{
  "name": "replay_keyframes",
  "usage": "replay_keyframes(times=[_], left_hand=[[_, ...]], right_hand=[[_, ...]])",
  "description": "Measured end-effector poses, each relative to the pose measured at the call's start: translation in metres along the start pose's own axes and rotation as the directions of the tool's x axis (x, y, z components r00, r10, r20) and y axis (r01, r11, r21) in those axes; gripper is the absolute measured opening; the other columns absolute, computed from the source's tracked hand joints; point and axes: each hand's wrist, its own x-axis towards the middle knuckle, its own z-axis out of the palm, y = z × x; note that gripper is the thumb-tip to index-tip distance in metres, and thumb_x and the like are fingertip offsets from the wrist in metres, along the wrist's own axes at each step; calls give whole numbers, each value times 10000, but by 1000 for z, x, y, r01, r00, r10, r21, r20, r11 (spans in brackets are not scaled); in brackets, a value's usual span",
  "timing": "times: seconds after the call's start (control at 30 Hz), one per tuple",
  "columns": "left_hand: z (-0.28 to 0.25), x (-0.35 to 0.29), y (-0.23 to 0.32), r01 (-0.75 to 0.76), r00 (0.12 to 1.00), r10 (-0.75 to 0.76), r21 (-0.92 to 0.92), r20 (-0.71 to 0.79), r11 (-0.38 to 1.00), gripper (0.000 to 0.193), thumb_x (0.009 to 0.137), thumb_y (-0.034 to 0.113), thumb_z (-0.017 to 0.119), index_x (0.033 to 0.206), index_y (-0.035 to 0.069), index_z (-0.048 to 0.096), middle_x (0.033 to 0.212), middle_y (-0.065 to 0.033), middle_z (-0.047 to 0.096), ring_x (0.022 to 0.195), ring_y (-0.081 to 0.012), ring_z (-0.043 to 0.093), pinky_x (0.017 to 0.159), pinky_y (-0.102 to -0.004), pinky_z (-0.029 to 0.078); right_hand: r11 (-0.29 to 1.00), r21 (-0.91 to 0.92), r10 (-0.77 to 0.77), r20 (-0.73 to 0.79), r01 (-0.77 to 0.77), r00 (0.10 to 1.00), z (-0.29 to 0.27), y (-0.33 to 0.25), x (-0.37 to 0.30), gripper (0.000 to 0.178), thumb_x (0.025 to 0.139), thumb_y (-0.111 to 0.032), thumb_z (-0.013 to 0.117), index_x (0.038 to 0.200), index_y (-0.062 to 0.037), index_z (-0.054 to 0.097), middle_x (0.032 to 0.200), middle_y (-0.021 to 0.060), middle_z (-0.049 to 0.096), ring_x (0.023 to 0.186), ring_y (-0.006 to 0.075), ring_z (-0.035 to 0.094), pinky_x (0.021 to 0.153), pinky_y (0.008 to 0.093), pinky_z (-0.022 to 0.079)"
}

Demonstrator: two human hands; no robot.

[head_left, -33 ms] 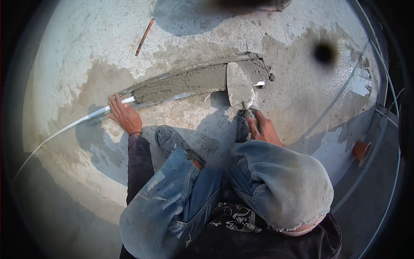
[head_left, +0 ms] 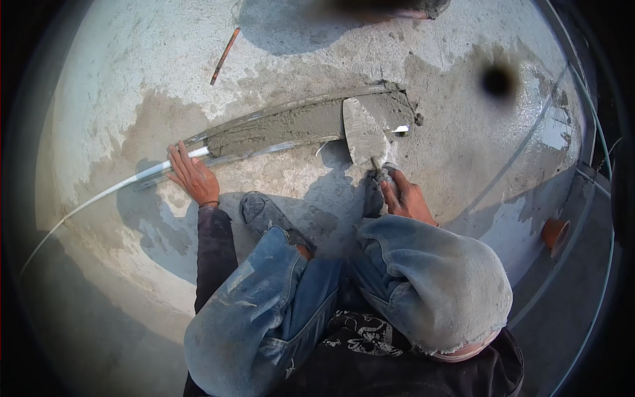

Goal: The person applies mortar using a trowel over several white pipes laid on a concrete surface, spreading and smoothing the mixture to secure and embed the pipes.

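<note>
My right hand (head_left: 407,198) is closed round the handle of a pointed trowel (head_left: 365,135). The trowel's blade, smeared with grey, lies over the right part of a long band of wet mortar (head_left: 284,124). Two narrow strips edge this band, a far strip (head_left: 307,100) and a near strip (head_left: 248,153). At the band's left end my left hand (head_left: 193,175) rests with fingers stretched across the strips and a white pipe (head_left: 135,178). The pipe's end meets the mortar. Just right of the blade, a small white piece (head_left: 401,130) shows.
A reddish-brown rod (head_left: 225,55) lies on the concrete beyond the mortar. My shoe (head_left: 264,213) stands close to the near strip. At the right are an orange-brown pot (head_left: 554,233) on its side and a pale blue hose (head_left: 606,198). A dark blurred shape is at the top edge.
The trowel blade has shifted slightly to the left over the mortar. My left hand stays in the same place on the strips and pipe.
</note>
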Motion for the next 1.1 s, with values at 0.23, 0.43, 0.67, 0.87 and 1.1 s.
replay_keyframes(times=[0.23, 0.43, 0.67, 0.87, 1.1], left_hand=[[0, -2, -5, -3, 1000, 3, 17, 19, 1000, 524, 1087, 279, 321, 1606, 211, 314, 1689, -74, 245, 1565, -306, 192, 1224, -652, 47], [-4, 1, -4, 10, 999, -10, 3, 48, 1000, 539, 1080, 307, 371, 1600, 177, 324, 1677, -117, 262, 1554, -345, 212, 1204, -679, 66], [-18, 11, 88, -277, 954, 295, -208, 58, 938, 877, 922, 590, 627, 1603, 149, 293, 1676, -181, 200, 1566, -374, 137, 1196, -710, 6], [12, 6, 224, -517, 707, 669, -477, 229, 711, 1147, 746, 676, 772, 1614, 144, 245, 1675, -102, 212, 1560, -269, 171, 1249, -668, -1], [34, 13, 267, -620, 594, 757, -444, 272, 647, 1230, 635, 524, 896, 1600, 127, 244, 1545, -88, 374, 1481, -258, 310, 1276, -648, 48]], right_hand=[[955, 207, 240, -126, -212, 963, -21, 9, -7, 318, 1049, -321, 553, 1066, -6, 585, 643, 118, 576, 566, 180, 577, 558, 371, 463], [946, -299, -231, -338, 128, 912, -62, 12, 81, 300, 936, -239, 720, 1078, -15, 579, 905, 173, 672, 758, 291, 658, 675, 406, 508], [607, -538, -720, -61, 584, 692, -92, -5, 175, 306, 909, -174, 702, 1145, -9, 600, 1180, 189, 636, 1119, 357, 598, 915, 420, 507], [866, -259, -429, 55, 427, 902, -105, -15, 201, 254, 910, -172, 695, 1105, -25, 627, 1034, 204, 709, 902, 361, 701, 793, 428, 544], [900, -304, -305, 72, 312, 950, -110, -19, 201, 247, 925, -192, 704, 1099, -22, 659, 1032, 142, 740, 920, 260, 714, 859, 387, 543]])
